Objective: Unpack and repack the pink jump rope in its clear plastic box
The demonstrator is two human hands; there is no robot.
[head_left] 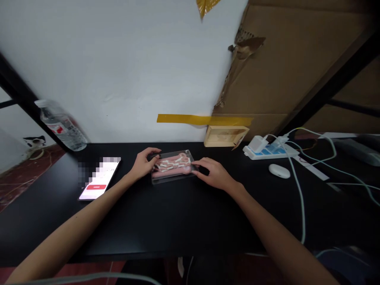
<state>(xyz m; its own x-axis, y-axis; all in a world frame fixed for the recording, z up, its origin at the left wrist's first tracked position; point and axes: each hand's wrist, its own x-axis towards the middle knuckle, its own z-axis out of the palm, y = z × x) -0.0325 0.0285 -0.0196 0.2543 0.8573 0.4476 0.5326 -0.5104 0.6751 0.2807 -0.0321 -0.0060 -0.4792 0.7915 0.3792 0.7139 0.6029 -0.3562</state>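
A clear, flat plastic box point(172, 165) lies on the black desk point(172, 221) in front of me. Inside it are pink pieces and a row of short white segments whose kind I cannot make out. My left hand point(144, 163) grips the box's left end, thumb over the edge and fingers along the far corner. At the right end my right hand point(214, 172) pinches the edge between thumb and fingers. Both forearms reach in from the near side.
Left of my hands lies a lit phone point(99, 180), with a water bottle point(62, 126) behind it. A shallow wooden box point(221, 137) stands against the wall. To the right are a power strip point(267, 150), a white earbud case point(279, 171) and loose cables point(298, 190).
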